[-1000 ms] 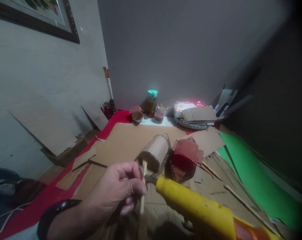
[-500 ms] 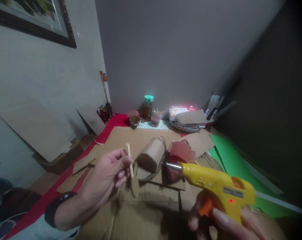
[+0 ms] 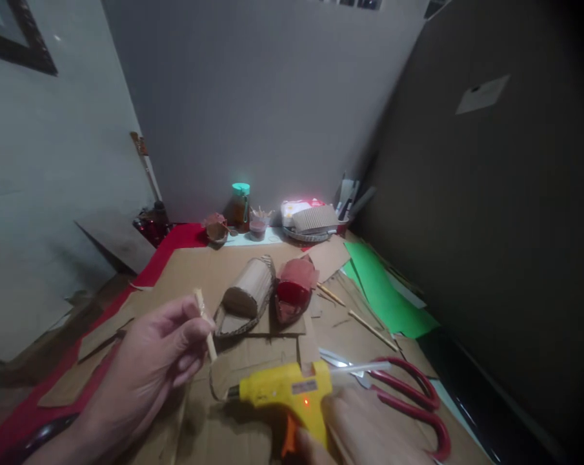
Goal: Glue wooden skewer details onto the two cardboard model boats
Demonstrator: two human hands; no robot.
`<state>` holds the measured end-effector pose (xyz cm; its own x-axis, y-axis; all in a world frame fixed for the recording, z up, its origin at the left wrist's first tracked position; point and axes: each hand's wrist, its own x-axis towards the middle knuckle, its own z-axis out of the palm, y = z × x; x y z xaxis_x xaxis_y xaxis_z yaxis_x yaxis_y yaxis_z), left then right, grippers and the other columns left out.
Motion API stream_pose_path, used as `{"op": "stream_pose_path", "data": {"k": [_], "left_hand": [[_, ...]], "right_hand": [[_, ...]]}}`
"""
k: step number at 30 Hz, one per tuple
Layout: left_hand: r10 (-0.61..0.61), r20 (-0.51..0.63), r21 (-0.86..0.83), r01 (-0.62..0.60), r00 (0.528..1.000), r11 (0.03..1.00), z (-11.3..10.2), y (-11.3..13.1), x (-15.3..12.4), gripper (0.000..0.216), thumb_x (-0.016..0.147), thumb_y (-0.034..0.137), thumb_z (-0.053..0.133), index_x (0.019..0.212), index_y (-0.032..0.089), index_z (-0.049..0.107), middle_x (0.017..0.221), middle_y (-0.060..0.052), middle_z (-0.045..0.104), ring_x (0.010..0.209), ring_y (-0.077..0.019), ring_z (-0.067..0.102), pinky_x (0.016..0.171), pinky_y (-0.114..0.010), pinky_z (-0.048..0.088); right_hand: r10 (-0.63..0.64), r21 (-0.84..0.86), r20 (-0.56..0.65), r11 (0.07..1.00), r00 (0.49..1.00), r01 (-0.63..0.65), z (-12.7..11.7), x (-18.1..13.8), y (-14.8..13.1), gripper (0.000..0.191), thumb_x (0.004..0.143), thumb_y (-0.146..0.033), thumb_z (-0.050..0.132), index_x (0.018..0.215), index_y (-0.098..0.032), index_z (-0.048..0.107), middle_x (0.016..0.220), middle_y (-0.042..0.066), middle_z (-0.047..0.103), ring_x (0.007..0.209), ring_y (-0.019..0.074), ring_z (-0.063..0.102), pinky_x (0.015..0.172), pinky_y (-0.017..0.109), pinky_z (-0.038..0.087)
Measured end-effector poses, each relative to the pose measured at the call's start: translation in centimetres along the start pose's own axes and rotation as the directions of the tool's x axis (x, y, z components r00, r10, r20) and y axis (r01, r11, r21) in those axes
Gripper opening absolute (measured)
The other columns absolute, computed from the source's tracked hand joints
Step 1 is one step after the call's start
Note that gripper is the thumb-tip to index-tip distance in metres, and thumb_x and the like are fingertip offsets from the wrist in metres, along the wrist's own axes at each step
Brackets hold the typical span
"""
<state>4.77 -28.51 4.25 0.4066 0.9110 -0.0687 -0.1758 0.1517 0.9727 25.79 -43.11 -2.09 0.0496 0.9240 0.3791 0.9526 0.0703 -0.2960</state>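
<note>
Pinched between the thumb and fingers of my left hand (image 3: 161, 352) is a small paddle (image 3: 210, 345), a thin wooden stick with a flat cardboard blade at its lower end. My right hand (image 3: 364, 423) grips a yellow hot glue gun (image 3: 284, 385) with an orange trigger and a lit red light. Its nozzle points left and is at the paddle's blade; whether it touches I cannot tell. Beyond the hands sit a plain cardboard boat (image 3: 248, 287) with an arched cover and a red-painted boat (image 3: 294, 287) beside it.
Red-handled scissors (image 3: 434, 413) lie by my right hand. Wooden sticks (image 3: 373, 329) and green paper (image 3: 388, 290) are at the right. At the back stand a bottle (image 3: 241, 206), a cup (image 3: 257, 227) and a tray (image 3: 306, 236) with corrugated card. Cardboard sheets cover the table.
The glue gun has moved left and down, so its nozzle has come to the paddle's blade. The view has swung right, and the scissors now show.
</note>
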Motion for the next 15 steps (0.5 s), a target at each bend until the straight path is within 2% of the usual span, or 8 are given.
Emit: {"op": "stream_pose_path", "data": {"k": [2,6,10,11,13,15], "left_hand": [[-0.049,0.042,0.046,0.047,0.998,0.998,-0.2,-0.3,-0.3,0.038,0.069,0.045,0.082,0.064,0.017,0.056,0.047,0.009,0.041,0.038,-0.0010,0.030,0.037,-0.010,0.022],[-0.139,0.083,0.176,0.123,0.987,0.977,0.0,-0.9,-1.3,0.042,0.072,0.052,0.078,0.064,0.018,0.056,0.038,0.009,0.041,0.033,-0.0005,0.029,0.036,-0.011,0.020],[-0.197,0.061,0.196,0.182,0.978,0.964,1.9,-0.9,-1.9,0.043,0.071,0.053,0.077,0.062,0.018,0.055,0.033,0.006,0.049,0.029,-0.0021,0.035,0.034,-0.010,0.023],[-0.219,0.060,0.177,0.206,0.974,0.962,2.6,-0.9,-2.0,0.042,0.070,0.049,0.079,0.061,0.018,0.054,0.035,0.005,0.052,0.028,-0.0033,0.039,0.033,-0.011,0.025],[-0.256,0.082,0.140,0.243,0.963,0.960,3.9,-0.9,-1.9,0.037,0.071,0.042,0.080,0.061,0.018,0.053,0.037,0.003,0.058,0.030,-0.0062,0.047,0.033,-0.012,0.031],[-0.274,0.131,0.112,0.261,0.953,0.959,5.1,-1.1,-1.7,0.033,0.075,0.037,0.078,0.064,0.018,0.053,0.039,0.001,0.062,0.033,-0.0090,0.053,0.037,-0.014,0.038]], "right_hand": [[0.008,-0.025,0.021,1.000,1.000,-0.007,0.9,0.8,-1.3,0.047,0.085,-0.051,0.050,0.048,-0.023,0.048,0.041,0.001,0.046,0.040,0.0153,0.045,0.039,0.027,0.033],[0.015,0.003,0.022,1.000,1.000,-0.015,1.4,1.3,-2.9,0.045,0.083,-0.047,0.054,0.046,-0.021,0.049,0.042,0.002,0.046,0.042,0.0146,0.047,0.043,0.027,0.035],[0.043,0.065,0.033,0.997,0.999,-0.045,-1.4,1.7,-3.0,0.034,0.086,-0.036,0.053,0.055,-0.022,0.050,0.048,-0.001,0.050,0.041,0.0130,0.047,0.042,0.025,0.031],[0.065,0.106,0.073,0.992,0.995,-0.072,-2.4,2.0,-2.9,0.031,0.086,-0.032,0.053,0.058,-0.023,0.048,0.048,-0.002,0.050,0.040,0.0124,0.046,0.040,0.024,0.028],[0.083,0.133,0.102,0.986,0.991,-0.097,-4.2,2.5,-2.5,0.024,0.086,-0.029,0.054,0.064,-0.023,0.045,0.052,-0.003,0.052,0.040,0.0123,0.045,0.038,0.024,0.024],[0.105,0.190,0.120,0.974,0.987,-0.127,-5.0,2.8,-2.1,0.013,0.080,-0.029,0.059,0.075,-0.024,0.049,0.060,-0.003,0.057,0.046,0.0141,0.050,0.039,0.025,0.028]]}}
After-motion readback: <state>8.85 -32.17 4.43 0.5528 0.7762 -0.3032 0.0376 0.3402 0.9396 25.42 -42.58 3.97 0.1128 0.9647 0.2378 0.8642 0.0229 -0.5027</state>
